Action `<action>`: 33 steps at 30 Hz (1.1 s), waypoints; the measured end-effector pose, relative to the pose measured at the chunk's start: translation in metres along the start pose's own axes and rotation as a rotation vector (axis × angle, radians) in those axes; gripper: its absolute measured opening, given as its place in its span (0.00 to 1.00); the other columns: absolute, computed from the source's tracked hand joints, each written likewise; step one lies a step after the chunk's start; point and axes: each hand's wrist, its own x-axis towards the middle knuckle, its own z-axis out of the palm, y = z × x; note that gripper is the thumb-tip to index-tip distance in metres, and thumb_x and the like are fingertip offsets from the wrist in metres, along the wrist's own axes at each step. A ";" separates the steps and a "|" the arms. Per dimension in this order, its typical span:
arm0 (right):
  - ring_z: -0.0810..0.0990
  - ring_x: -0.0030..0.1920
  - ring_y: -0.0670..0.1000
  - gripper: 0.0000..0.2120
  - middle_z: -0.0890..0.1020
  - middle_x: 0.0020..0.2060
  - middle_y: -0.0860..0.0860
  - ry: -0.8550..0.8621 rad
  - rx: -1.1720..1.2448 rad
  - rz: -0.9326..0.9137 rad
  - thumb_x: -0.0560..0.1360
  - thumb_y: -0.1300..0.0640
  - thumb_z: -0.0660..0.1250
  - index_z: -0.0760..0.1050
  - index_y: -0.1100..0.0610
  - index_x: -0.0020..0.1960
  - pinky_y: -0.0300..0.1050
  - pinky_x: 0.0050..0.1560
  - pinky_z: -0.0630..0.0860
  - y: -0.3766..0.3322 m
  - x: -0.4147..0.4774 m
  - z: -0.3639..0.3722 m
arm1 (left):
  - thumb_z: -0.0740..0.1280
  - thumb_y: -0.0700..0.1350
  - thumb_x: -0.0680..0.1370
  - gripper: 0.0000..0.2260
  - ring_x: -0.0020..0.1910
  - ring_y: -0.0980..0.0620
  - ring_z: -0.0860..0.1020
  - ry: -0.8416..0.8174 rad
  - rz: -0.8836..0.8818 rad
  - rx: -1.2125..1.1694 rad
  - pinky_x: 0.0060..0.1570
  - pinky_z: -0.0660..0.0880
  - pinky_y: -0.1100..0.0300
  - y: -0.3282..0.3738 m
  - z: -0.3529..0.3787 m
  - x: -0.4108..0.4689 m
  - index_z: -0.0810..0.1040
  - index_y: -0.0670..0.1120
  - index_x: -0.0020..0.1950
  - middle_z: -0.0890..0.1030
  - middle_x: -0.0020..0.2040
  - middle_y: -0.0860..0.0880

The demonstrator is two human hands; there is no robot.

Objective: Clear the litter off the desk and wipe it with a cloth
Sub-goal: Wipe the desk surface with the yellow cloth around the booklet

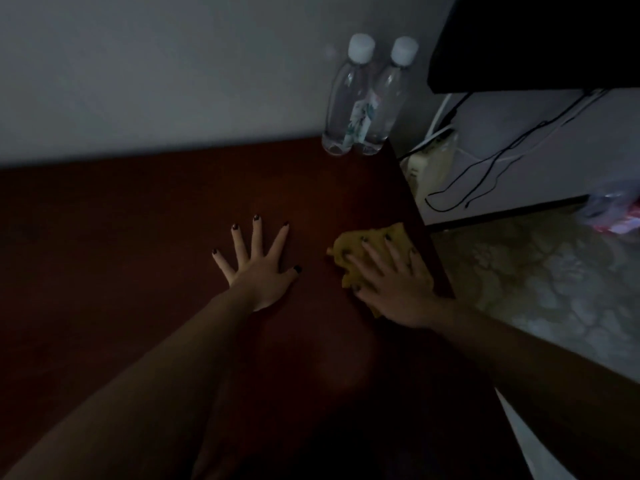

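The dark reddish-brown desk (138,237) fills the lower left of the dim head view. My left hand (258,268) lies flat on it with fingers spread wide, holding nothing. A crumpled yellow cloth (377,237) sits near the desk's right edge. My right hand (391,278) presses down on the cloth with straight, spread fingers, covering its near part.
Two clear water bottles (360,98) with white caps stand at the desk's back right corner against the wall. Right of the desk are a black monitor or shelf (536,39), dangling cables (502,157), a pale box (433,164), patterned floor and a plastic bag (613,209).
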 end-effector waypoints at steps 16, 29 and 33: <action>0.68 0.56 0.32 0.35 0.67 0.57 0.32 0.385 1.057 -0.075 0.73 0.58 0.70 0.55 0.43 0.72 0.27 0.53 0.66 0.029 0.083 -0.134 | 0.70 0.42 0.74 0.40 0.75 0.47 0.55 0.363 0.201 -0.578 0.71 0.56 0.57 0.109 -0.154 0.080 0.49 0.48 0.78 0.54 0.77 0.44; 0.76 0.40 0.34 0.21 0.76 0.42 0.37 0.785 1.205 -0.013 0.66 0.66 0.74 0.70 0.45 0.46 0.32 0.45 0.74 0.040 0.158 -0.151 | 0.75 0.42 0.68 0.34 0.60 0.47 0.74 0.497 0.231 -0.719 0.60 0.73 0.51 0.141 -0.135 0.130 0.64 0.48 0.71 0.73 0.63 0.45; 0.77 0.50 0.45 0.28 0.78 0.53 0.50 0.929 1.179 0.019 0.64 0.62 0.76 0.68 0.58 0.60 0.39 0.50 0.75 0.010 0.151 -0.139 | 0.74 0.45 0.70 0.29 0.58 0.48 0.76 0.589 0.163 -0.798 0.56 0.75 0.53 0.131 -0.132 0.108 0.65 0.46 0.68 0.77 0.61 0.46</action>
